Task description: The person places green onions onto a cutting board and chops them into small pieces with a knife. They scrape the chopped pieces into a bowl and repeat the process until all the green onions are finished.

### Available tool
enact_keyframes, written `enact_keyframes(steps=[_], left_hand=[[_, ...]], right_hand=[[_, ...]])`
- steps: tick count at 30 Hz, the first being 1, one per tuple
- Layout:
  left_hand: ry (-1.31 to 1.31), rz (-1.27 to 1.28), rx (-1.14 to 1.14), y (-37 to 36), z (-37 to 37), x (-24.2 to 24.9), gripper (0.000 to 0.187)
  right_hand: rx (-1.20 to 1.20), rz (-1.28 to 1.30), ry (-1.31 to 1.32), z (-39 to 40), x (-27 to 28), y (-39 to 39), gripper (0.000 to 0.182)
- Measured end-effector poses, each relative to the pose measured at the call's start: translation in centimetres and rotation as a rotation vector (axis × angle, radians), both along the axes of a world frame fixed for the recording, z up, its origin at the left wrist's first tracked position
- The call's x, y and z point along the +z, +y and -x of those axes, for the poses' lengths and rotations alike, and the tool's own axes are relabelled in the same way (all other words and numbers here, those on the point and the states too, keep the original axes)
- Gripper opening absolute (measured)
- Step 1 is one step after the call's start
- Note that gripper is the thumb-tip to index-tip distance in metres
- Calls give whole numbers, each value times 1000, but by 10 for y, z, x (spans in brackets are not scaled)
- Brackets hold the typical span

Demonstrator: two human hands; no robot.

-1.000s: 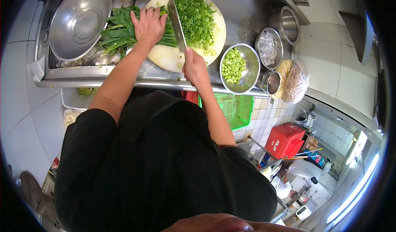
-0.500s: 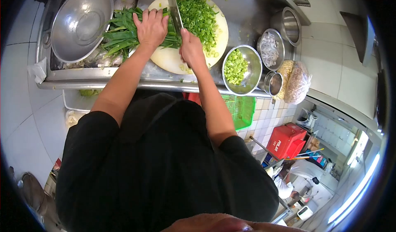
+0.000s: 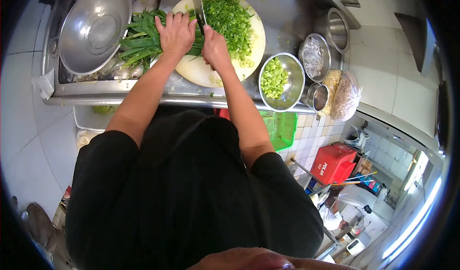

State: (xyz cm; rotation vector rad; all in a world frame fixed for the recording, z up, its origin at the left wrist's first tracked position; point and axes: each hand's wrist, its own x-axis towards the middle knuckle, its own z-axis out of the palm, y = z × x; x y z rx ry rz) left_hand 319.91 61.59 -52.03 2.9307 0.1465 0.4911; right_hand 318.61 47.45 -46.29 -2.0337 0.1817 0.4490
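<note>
My left hand point(image 3: 178, 34) lies flat with fingers spread on a bunch of long green onions point(image 3: 141, 42), pressing it against the round cutting board point(image 3: 191, 73). In my right hand point(image 3: 215, 48) is the handle of a kitchen knife point(image 3: 197, 4), its broad blade pointing away from me, close beside the left fingertips. A heap of chopped green onion point(image 3: 230, 23) covers the board's right side. The knife's cutting edge against the onions is partly hidden.
At left a large metal bowl point(image 3: 96, 29) tilts over the counter's edge. To the right stand a bowl of pale green pieces point(image 3: 274, 78), a bowl of greyish pieces point(image 3: 314, 56), a small metal cup point(image 3: 317, 97) and filled plastic bags point(image 3: 346, 95). Another person point(image 3: 330, 217) is farther off.
My right hand and the knife have shifted slightly left, closer to my left hand. The left hand stays on the onions in nearly the same place.
</note>
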Motion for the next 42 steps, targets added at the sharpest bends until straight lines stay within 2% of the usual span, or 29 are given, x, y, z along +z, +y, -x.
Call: enact_keyframes(steps=[3, 9, 13, 15, 18, 20, 22, 25, 30, 33, 36, 39, 42], left_hand=[[-15, 11, -3, 1, 1, -5, 42], [4, 43, -3, 0, 0, 0, 43], [33, 22, 6, -1, -1, 0, 43], [50, 16, 7, 0, -1, 1, 42], [68, 24, -6, -1, 0, 2, 41], [25, 37, -22, 1, -1, -1, 41], [-61, 58, -35, 3, -2, -8, 41], [-85, 85, -35, 4, -2, -10, 40], [-59, 59, -10, 1, -1, -7, 40], [-46, 54, -3, 0, -1, -5, 42], [-38, 26, -15, 2, -1, -6, 40], [30, 38, -22, 1, 0, 2, 41], [36, 54, -21, 2, 0, 2, 41]], right_hand=[[-19, -7, 57, 3, 34, -6, 55], [-29, 109, 146, 98, 61, -32, 53], [-32, 125, 53, 114, 26, -33, 51], [34, 182, -104, 82, -1, -19, 50], [29, 94, -89, 9, -20, 10, 52], [7, 50, -14, -13, -3, 17, 54], [-16, 21, 170, -28, 48, 19, 55], [24, 78, -22, 8, 28, -9, 56], [-42, 122, 82, 105, 46, -31, 53], [-66, 97, 78, 125, 37, -32, 52], [-29, 109, 48, 97, 13, -21, 51], [59, 146, -84, 27, -14, 7, 54], [51, 100, -126, 7, -30, 7, 58]])
